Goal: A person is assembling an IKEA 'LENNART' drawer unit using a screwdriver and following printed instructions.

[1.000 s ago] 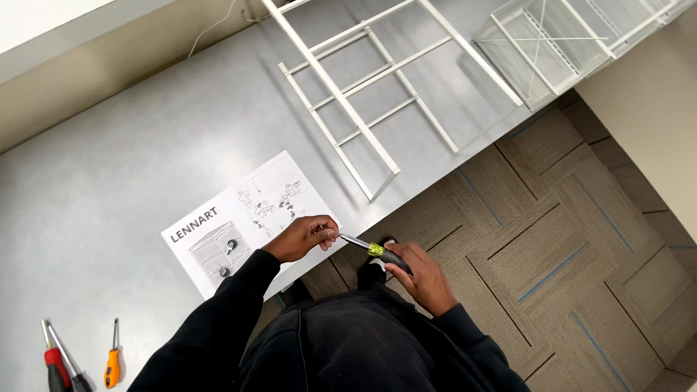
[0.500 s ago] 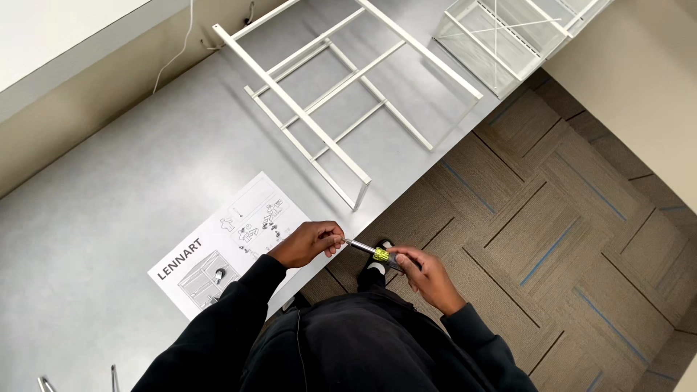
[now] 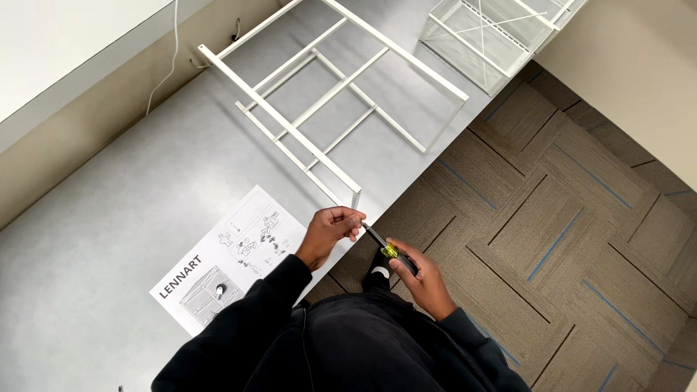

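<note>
My right hand (image 3: 421,277) grips a screwdriver (image 3: 385,247) by its yellow and black handle. The metal shaft points up and left to my left hand (image 3: 331,231), whose fingers are pinched around its tip; whether something small is held there I cannot tell. Both hands hover over the edge of a grey table (image 3: 109,218), just below the near end of a white metal frame (image 3: 319,109) that lies flat on it. An instruction sheet (image 3: 232,254) with drawings lies to the left of my left hand.
A white wire basket (image 3: 494,36) stands at the table's far right corner. A thin white cable (image 3: 170,51) hangs on the wall behind. Patterned brown carpet tiles (image 3: 566,239) cover the floor on the right. My dark shoe (image 3: 377,274) shows below the hands.
The view has tilted, so frame and sheet sit lower and the tools at lower left have gone from sight. The hands stay together on the screwdriver.
</note>
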